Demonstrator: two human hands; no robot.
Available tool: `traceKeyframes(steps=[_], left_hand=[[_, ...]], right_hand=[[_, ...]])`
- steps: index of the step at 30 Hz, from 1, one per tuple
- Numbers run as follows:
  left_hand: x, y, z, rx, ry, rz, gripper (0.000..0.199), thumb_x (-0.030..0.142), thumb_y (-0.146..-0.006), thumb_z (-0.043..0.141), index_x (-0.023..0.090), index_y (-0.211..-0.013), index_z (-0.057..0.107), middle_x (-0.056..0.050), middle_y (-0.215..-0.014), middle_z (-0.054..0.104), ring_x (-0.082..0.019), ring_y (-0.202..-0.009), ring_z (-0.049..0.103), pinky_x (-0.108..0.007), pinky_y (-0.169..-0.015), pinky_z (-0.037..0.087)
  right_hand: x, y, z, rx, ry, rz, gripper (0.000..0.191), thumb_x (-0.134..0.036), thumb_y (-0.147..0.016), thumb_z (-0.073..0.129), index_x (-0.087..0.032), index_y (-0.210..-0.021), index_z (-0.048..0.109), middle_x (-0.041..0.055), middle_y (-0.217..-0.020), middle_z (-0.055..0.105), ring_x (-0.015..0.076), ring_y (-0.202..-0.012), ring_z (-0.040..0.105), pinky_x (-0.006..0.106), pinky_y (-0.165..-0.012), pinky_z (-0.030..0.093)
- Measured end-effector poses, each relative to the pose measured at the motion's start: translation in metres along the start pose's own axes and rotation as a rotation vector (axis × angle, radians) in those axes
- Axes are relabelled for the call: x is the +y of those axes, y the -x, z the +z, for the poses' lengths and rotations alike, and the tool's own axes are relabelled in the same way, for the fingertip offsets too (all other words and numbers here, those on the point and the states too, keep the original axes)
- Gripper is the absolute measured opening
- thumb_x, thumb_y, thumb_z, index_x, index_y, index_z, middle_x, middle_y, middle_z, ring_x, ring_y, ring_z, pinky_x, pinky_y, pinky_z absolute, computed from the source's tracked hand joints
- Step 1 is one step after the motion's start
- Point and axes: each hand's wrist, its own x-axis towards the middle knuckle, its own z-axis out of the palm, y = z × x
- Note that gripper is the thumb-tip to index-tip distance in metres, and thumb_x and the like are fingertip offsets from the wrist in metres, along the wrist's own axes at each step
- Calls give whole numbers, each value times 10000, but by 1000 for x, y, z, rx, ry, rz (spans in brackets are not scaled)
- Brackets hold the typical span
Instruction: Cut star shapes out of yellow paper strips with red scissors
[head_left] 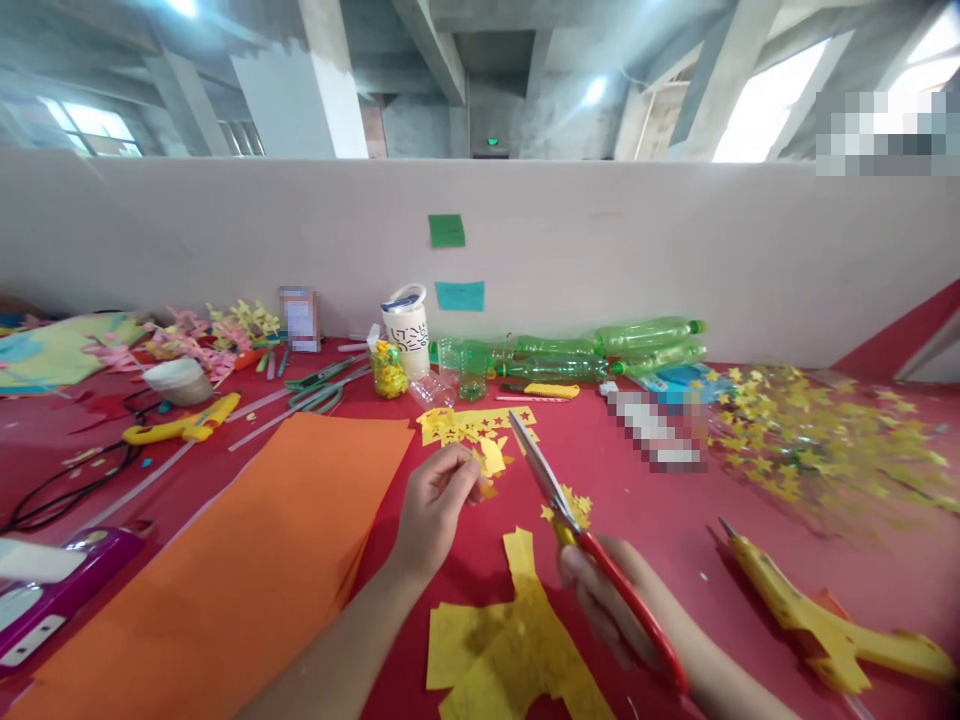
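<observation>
My left hand (439, 505) is closed in a pinch, with a small piece of yellow paper (487, 490) at its fingertips, partly hidden by them. My right hand (611, 595) grips red-handled scissors (536, 455), the blades nearly together and pointing up and away. Beyond my left hand lies a yellow strip with star-shaped holes (480, 420) amid yellow scraps. A small heap of yellow stars (577, 505) sits behind the scissors. Several larger sheets of yellow paper (517, 660) overlap near the front, between my forearms.
Orange sheets (247, 540) cover the left side of the red table. Yellow glue guns lie at left (187, 425) and right (817, 610). Green bottles (555, 360), a utility knife (551, 390) and a white cup (405, 335) line the back. Yellow star branches (817, 430) spread at right.
</observation>
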Motion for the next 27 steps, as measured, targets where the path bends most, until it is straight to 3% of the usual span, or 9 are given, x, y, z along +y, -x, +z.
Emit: traceKeyframes(steps=[4,9,12,20,24,27], left_hand=[[-2,0,2,-38,-229,62,243,262,-893,461,178,-670,510,3,-671,488,-124,-633,485,-240,-581,382],[-6,10,18,-309,-503,229,225,209,-901,433,171,-696,518,-6,-693,485,-116,-625,453,-244,-577,341],[-7,18,27,-402,-589,273,226,185,-897,427,171,-684,501,-1,-697,468,-108,-618,438,-241,-566,319],[-9,22,33,-435,-612,273,212,168,-882,445,174,-674,485,1,-696,474,-109,-617,451,-234,-558,324],[-12,22,33,-436,-594,265,229,186,-895,427,179,-682,512,-7,-700,493,-116,-621,470,-237,-565,346],[-10,19,31,-368,-582,269,171,200,-890,445,188,-765,561,-23,-747,548,-133,-664,508,-250,-610,384]], right_hand=[[1,-6,-2,97,5,-56,379,-506,-764,601,-212,-626,404,-107,-380,345,57,-277,335,161,-293,231],[-7,-10,-4,230,13,-71,208,-361,-744,622,-199,-720,494,-118,-371,369,68,-280,355,165,-315,276],[-10,-12,-4,242,-14,-109,150,-310,-739,602,-198,-789,515,-121,-384,378,70,-289,350,163,-315,263],[-7,-16,1,216,77,-167,87,-201,-721,517,-210,-676,443,-105,-411,393,74,-329,374,182,-367,273],[-5,-16,-1,262,165,-205,78,-199,-739,468,-206,-662,453,-91,-440,392,87,-384,385,194,-417,292],[-5,-18,-9,339,259,-254,82,-214,-732,464,-193,-654,478,-58,-526,440,110,-492,431,203,-475,322]])
